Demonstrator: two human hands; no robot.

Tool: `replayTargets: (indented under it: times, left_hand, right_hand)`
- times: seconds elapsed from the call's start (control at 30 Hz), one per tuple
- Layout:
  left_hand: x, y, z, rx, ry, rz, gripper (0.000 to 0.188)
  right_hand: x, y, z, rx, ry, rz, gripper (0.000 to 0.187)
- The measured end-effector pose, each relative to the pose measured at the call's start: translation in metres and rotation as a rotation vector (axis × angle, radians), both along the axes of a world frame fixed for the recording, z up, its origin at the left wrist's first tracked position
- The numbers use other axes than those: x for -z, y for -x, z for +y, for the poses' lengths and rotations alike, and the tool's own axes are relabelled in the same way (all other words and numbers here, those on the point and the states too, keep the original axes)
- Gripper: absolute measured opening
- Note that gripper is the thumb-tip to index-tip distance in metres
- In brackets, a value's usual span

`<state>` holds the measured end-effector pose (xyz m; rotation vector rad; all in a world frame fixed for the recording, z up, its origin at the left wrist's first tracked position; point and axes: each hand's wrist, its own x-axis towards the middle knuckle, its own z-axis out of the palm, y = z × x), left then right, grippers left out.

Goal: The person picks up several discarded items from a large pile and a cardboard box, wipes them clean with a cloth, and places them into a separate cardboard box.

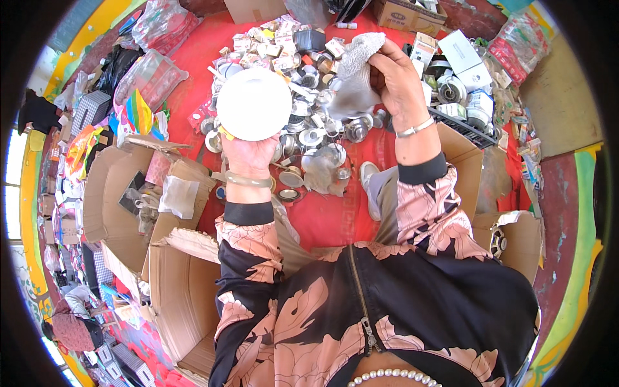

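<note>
Red covering (pixel 316 222) spreads across the floor, with bright yellow and green painted bands along the walls and heaps of goods on both sides, all bent by the wide lens. On the covering, between the person's knees and the top of the view, lies a loose pile (pixel 309 137) of small round metal and white fittings mixed with little boxes, and a black box (pixel 309 40) sits toward its far edge. Above the near part of this pile the left hand (pixel 250 155) is closed on a round white disc (pixel 255 104), holding it up from its near edge; the fingers are mostly hidden by the disc, whose face is so bright that no detail shows. To the right, the right hand (pixel 400 80) pinches a grey cloth (pixel 358 68) between thumb and fingers, apart from the disc, and the lower end of the cloth is blurred over the pile. A pale bangle (pixel 248 180) circles the left wrist, a silver bracelet (pixel 416 127) the right. At the left stand an opened carton (pixel 116 200) with odds and ends inside and, nearer the body, a second carton (pixel 174 290); at the right, a dark crate (pixel 467 129) carries more boxes and round fittings. Far off at lower left, another person (pixel 76 330) is bent among stacked goods
</note>
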<state>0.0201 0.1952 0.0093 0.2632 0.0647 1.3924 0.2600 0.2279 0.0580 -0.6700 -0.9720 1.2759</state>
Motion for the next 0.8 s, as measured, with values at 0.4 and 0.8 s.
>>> replayTargets:
  times: [0.4,0.8]
  left_hand:
    - [0.036,-0.005,-0.004,0.145,-0.17,0.021,0.051]
    - [0.002,-0.03,-0.008,0.077,0.126,0.329,0.035]
  right_hand:
    - [-0.004,0.086,-0.046,-0.055,-1.071,-1.283,0.035]
    - [0.031,0.074,-0.022,0.277,-0.851,-1.151,0.043]
